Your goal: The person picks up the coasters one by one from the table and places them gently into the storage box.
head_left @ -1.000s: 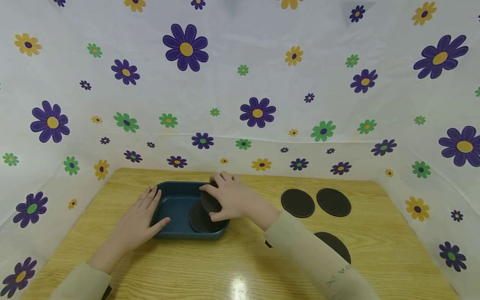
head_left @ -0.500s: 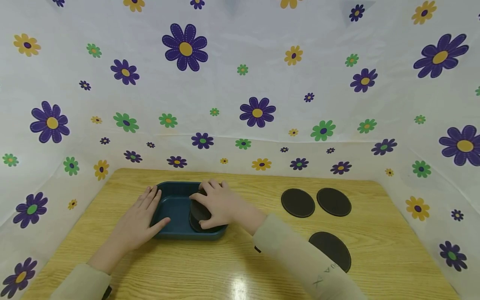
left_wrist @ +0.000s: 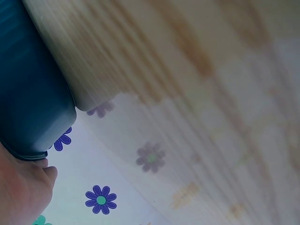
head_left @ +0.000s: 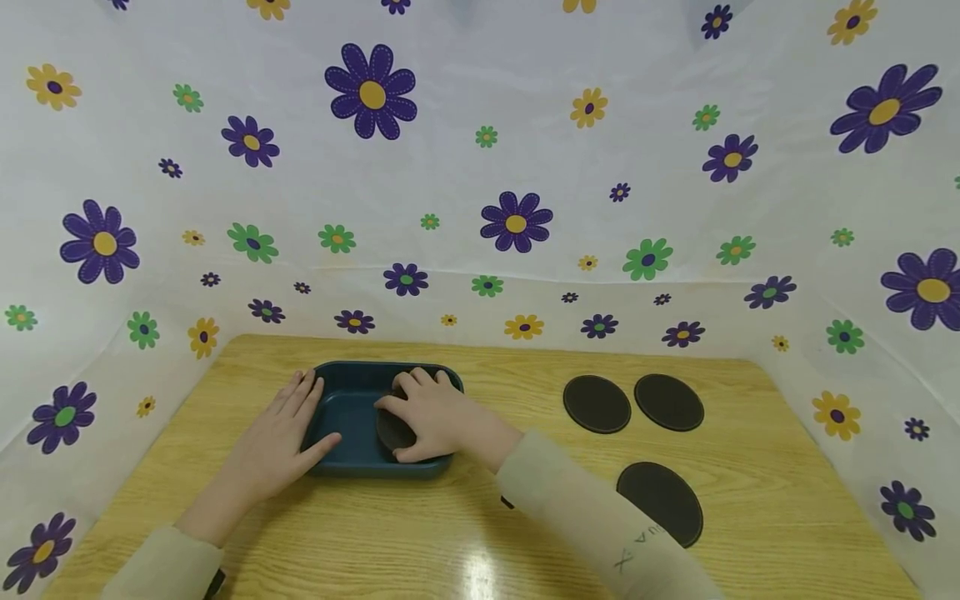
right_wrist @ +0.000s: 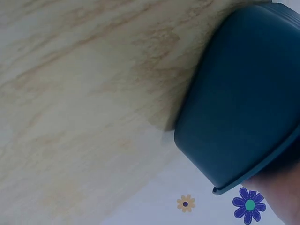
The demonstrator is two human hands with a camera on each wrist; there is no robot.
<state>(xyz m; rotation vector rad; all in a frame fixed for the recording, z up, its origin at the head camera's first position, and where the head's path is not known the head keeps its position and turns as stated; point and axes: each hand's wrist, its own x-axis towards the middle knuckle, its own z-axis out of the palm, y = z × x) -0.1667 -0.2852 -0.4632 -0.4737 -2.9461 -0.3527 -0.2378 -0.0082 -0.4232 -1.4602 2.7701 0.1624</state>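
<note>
A dark blue rectangular tray (head_left: pixel 375 471) stands on the wooden table, left of the middle in the head view. My left hand (head_left: pixel 273 442) rests on its left rim with straight fingers, the thumb reaching over the inside. Inside the right half of the tray, my right hand (head_left: pixel 435 412) holds a black round coaster (head_left: pixel 392 429) with bent fingers and thumb at its edge. The hand covers most of that coaster and whatever lies under it. Both wrist views show mainly the tray's outer wall (left_wrist: pixel 33 84), with a bit of each hand at the rim.
To the right on the table (head_left: pixel 480 533) lie three more black round pieces: two side by side farther back, a left one (head_left: pixel 597 404) and a right one (head_left: pixel 669 402), and one nearer (head_left: pixel 660 500), partly behind the right sleeve. A flowered cloth (head_left: pixel 450 167) surrounds the table.
My right hand has moved left and lower into the tray, bringing the coaster from a tilt down over the one lying there. The left hand has stayed put.
</note>
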